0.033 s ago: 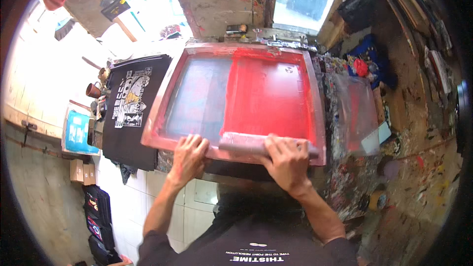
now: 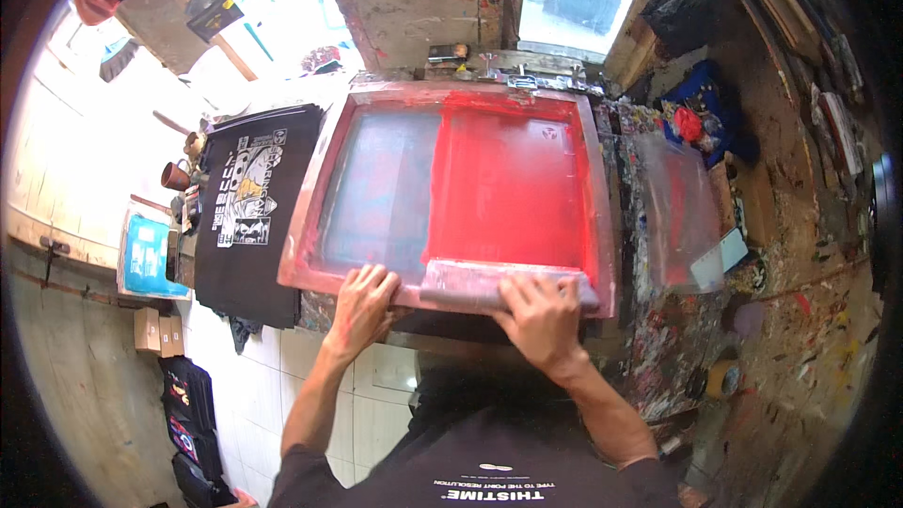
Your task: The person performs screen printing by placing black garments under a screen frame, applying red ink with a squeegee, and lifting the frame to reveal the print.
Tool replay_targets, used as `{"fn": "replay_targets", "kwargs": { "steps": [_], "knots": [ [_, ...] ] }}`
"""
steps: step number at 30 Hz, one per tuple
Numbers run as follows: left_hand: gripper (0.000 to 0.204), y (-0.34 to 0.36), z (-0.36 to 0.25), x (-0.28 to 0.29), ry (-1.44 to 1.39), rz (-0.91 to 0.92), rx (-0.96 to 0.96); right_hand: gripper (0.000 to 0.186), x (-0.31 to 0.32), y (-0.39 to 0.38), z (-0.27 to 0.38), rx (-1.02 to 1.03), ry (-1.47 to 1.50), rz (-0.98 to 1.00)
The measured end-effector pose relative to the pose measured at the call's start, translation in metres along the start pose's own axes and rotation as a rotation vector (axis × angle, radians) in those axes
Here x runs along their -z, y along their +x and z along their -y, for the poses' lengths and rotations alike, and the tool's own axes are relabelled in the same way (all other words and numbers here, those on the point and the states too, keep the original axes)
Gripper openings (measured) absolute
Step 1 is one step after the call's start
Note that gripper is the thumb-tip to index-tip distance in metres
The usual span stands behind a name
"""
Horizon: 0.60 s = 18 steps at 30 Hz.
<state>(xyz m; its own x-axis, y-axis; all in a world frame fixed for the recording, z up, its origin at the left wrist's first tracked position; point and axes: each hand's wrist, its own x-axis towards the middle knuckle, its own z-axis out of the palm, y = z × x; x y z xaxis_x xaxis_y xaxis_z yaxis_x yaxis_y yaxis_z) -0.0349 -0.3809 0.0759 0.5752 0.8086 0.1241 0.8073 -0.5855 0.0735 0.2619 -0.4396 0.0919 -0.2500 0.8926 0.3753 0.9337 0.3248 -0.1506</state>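
A screen-printing frame (image 2: 299, 212) lies in front of me, clamped at its far edge. Its mesh has a bluish-grey left part (image 2: 376, 188) and a right part coated in red ink (image 2: 508, 188). My left hand (image 2: 362, 306) is closed over the near rim, left of centre, its thumb hidden underneath. Across the near end of the red area rests a wide squeegee (image 2: 461, 288), tilted on the rim, with red smears along it. My right hand (image 2: 544, 315) grips its near side, fingers on top.
Left of the frame is a stack of black printed shirts (image 2: 221, 263). Farther left stand a brown mug (image 2: 176, 175) and a blue screen (image 2: 150, 249). Metal clamps (image 2: 527, 80) line the far edge. At right, a clear plastic sheet (image 2: 673, 216) covers part of the ink-stained bench.
The frame's near edge has dropped slightly and looks a little narrower. My right hand and the squeegee have shifted slightly left and toward me; my left hand keeps hold of the rim.
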Motion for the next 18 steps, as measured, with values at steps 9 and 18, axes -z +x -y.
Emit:
{"fn": "replay_targets", "kwargs": {
  "steps": [9, 18],
  "knots": [
    [0.041, -0.018, 0.002, -0.041, -0.292, 0.068, 0.116, 0.051, -0.035, -0.021, 0.011, -0.001, -0.015, 0.164],
    [0.043, -0.013, 0.002, -0.047, -0.386, 0.009, 0.112, 0.032, -0.043, 0.052, -0.034, 0.007, 0.073, 0.295]
  ]
}}
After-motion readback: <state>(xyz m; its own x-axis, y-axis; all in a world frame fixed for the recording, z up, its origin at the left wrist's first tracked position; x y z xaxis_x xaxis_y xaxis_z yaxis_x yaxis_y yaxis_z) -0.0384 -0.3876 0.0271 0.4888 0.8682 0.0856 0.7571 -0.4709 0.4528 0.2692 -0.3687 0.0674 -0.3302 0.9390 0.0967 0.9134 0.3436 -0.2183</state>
